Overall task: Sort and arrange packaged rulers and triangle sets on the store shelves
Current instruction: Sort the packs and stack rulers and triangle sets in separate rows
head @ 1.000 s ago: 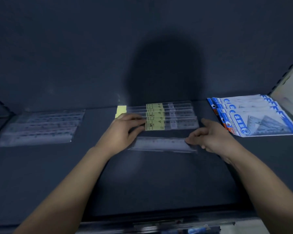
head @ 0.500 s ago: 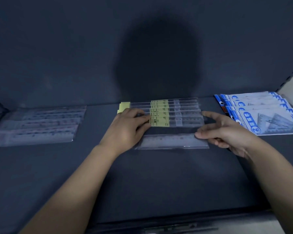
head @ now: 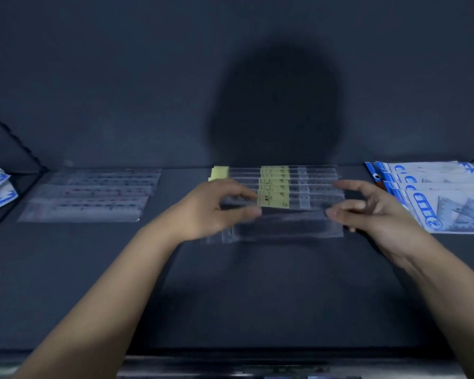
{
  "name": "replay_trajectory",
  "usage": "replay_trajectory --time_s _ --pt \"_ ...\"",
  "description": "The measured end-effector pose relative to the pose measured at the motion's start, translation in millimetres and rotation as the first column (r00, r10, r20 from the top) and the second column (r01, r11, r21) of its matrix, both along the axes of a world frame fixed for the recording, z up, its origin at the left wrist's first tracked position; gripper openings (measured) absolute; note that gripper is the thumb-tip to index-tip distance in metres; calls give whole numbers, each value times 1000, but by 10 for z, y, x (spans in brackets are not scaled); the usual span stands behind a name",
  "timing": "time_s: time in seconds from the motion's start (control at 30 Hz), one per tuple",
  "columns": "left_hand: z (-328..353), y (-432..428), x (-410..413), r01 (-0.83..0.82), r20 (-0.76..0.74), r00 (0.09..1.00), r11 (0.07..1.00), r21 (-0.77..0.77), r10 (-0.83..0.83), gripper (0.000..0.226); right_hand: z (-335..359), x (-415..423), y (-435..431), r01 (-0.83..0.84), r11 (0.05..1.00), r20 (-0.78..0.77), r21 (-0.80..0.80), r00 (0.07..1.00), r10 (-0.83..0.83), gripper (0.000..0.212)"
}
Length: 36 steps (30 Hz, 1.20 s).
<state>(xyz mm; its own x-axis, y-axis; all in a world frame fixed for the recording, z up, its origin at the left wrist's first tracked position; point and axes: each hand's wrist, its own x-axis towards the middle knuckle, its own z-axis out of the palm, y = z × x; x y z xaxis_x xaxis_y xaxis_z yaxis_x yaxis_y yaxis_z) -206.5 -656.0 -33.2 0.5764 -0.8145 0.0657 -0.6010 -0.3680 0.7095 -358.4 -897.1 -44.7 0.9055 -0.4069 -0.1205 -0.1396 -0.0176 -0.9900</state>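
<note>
Slim clear-plastic ruler pkt (head: 312,199), yellow label (head: 273,199)

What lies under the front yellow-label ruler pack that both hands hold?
A clear ruler sleeve lies on the shelf under the front ruler pack. The pack covers its far edge, and the left hand hides part of its left end.

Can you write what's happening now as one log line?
left hand: pinches front yellow-label ruler packet, left end | right hand: pinches its right end | clear ruler packet: flat on shelf, nearer
</note>
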Motion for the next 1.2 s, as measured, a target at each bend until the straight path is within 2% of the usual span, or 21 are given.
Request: replay_trajectory --time_s 0.07,0.13,0.23,0.4,0.57,0.63,0.7,0.77,0.8,0.9,1.0,1.1,1.2 --pt "35 157 -19 13 -65 998 994 106 -6 22 27 64 92 -10 999 37 53 999 8 57" --pt "59 354 -9 17 -69 998 990 141 -7 23 83 156 252 -14 994 68 106 998 7 52" --pt "138 763 91 3 -84 996 992 123 7 23 139 356 637 -11 992 122 128 993 -5 42" --pt "242 1707 514 -110 -4 994 993 40 111 31 112 797 1552 6 991 127 134 992 -23 14" --pt "148 2578 1013 -212 53 976 977 22 210 32 34 1233 2457 -13 992 89 125 996 2 16" --pt "107 2811 1159 -220 91 972 975 28 217 31 -7 1372 2717 -14 1000 75 18 997 12 19" --pt "72 2936 1243 -201 122 974 977 65 192 29 -78 1457 2876 24 970 51 -241 999 -12 18" --pt "20 2957 1259 -149 153 979 983 102 133 26 -171 1465 2956 63 860 48 -506 998 -45 20" --pt "-10 2945 1253 -119 181 979 986 120 96 23 -217 1449 2971 82 808 65 -583 996 -54 20" --pt "-89 2909 1224 -84 263 964 984 156 41 17 -306 1409 2947 137 726 124 -674 990 -71 16" --pt "-128 2919 1223 -131 328 941 983 126 83 22 -349 1425 2910 119 674 126 -729 991 -38 15" --pt "-117 2921 1188 -157 328 939 979 132 107 22 -354 1443 2907 95 649 114 -755 993 -12 11" --pt "-89 2919 1159 -166 343 933 975 147 107 21 -320 1453 2932 59 572 87 -818 996 22 11"
